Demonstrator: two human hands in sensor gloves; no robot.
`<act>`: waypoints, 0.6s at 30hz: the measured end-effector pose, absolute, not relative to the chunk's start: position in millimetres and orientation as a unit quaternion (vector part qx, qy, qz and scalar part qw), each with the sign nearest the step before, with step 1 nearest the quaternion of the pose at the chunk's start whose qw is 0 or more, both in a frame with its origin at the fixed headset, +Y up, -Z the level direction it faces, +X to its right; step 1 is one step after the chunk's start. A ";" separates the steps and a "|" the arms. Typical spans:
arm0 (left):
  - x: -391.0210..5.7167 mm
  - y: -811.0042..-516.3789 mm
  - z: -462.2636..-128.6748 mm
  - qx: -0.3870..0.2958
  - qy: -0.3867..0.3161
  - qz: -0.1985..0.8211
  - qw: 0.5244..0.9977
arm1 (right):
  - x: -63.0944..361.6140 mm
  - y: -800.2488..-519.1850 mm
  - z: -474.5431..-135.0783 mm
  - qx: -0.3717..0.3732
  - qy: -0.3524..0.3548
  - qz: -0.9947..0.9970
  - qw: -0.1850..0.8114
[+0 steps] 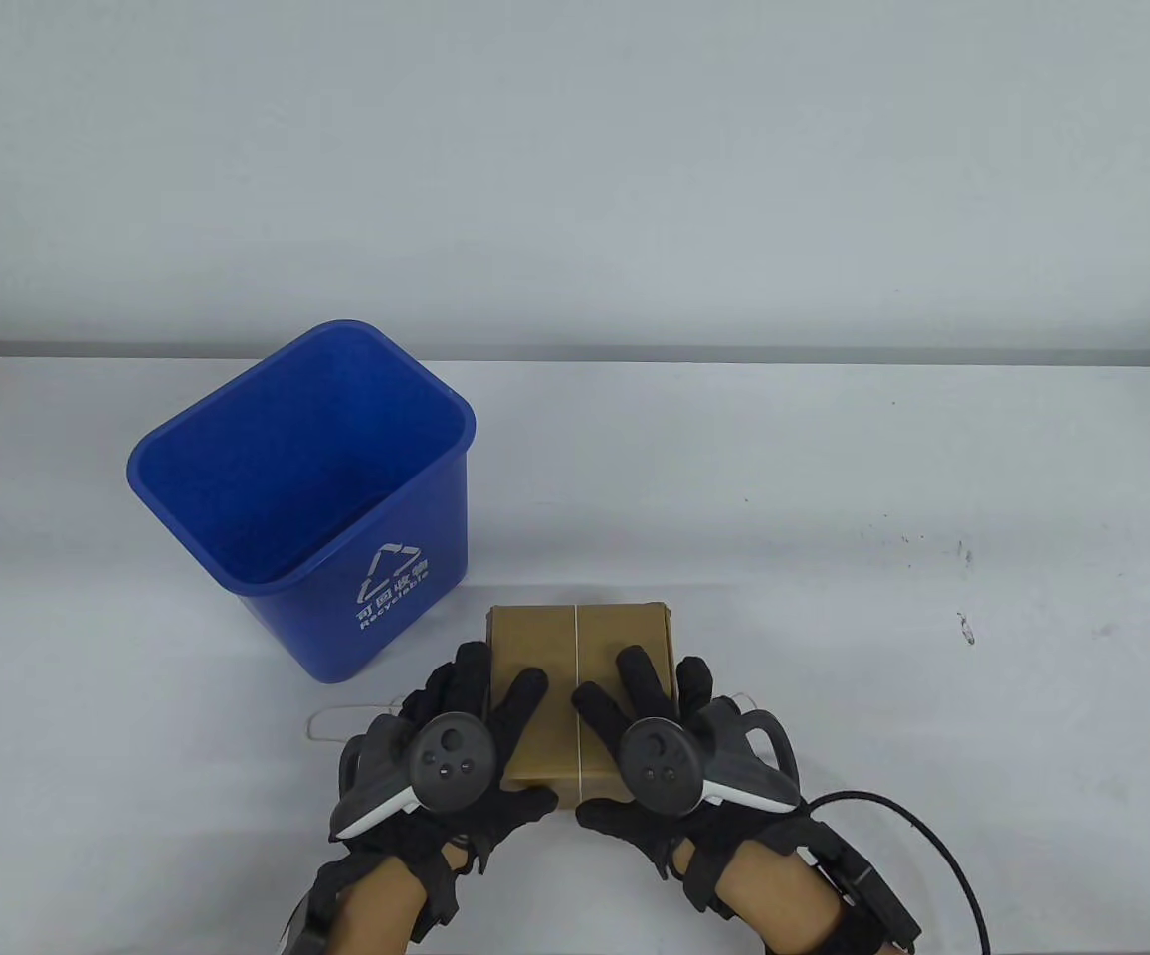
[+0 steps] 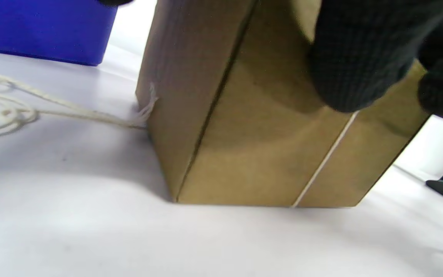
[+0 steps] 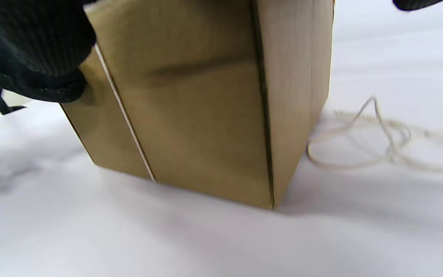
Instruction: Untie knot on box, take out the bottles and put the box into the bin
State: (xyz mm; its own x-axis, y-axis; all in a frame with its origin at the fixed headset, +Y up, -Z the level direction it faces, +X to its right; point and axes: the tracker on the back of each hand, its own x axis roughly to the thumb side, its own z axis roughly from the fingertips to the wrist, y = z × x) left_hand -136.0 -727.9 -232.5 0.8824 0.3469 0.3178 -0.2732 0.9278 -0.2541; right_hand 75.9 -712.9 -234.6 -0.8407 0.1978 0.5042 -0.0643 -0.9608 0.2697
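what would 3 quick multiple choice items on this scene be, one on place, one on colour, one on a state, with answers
1. Where is the bin relative to the box?
A. far-left of it
B. right of it
C. on top of it

2. What colour is the bin?
A. green
B. blue
C. grey

3. What is the box's state?
A. open, flaps up
B. crushed flat
C. closed, string across its top

Answers: 1 A, the bin stands beyond the box's left corner. 2 B, its walls are blue. 3 C, both hands, left hand and right hand, rest on the shut lid.
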 end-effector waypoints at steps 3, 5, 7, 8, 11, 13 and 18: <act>-138.1 -731.7 -236.0 -0.107 -0.174 0.190 0.960 | 73.4 -716.3 -232.7 0.271 0.074 0.958 0.051; -140.0 -732.6 -236.9 -0.096 -0.179 0.204 0.958 | 74.1 -719.3 -232.5 0.274 0.057 0.957 0.075; -139.5 -732.0 -236.9 -0.073 -0.193 0.186 0.961 | 72.9 -721.2 -232.7 0.266 0.035 0.959 0.095; -138.3 -732.3 -236.0 -0.063 -0.203 0.188 0.959 | 71.2 -721.5 -232.4 0.266 0.028 0.959 0.094; -138.5 -732.6 -235.1 -0.051 -0.218 0.212 0.951 | 69.5 -719.7 -231.2 0.258 0.020 0.961 0.099; -135.9 -730.9 -234.5 -0.051 -0.220 0.208 0.952 | 71.5 -719.1 -232.0 0.254 0.020 0.960 0.119; -128.5 -724.5 -229.8 -0.045 -0.218 0.201 0.954 | 80.1 -714.6 -236.4 0.244 0.024 0.953 0.177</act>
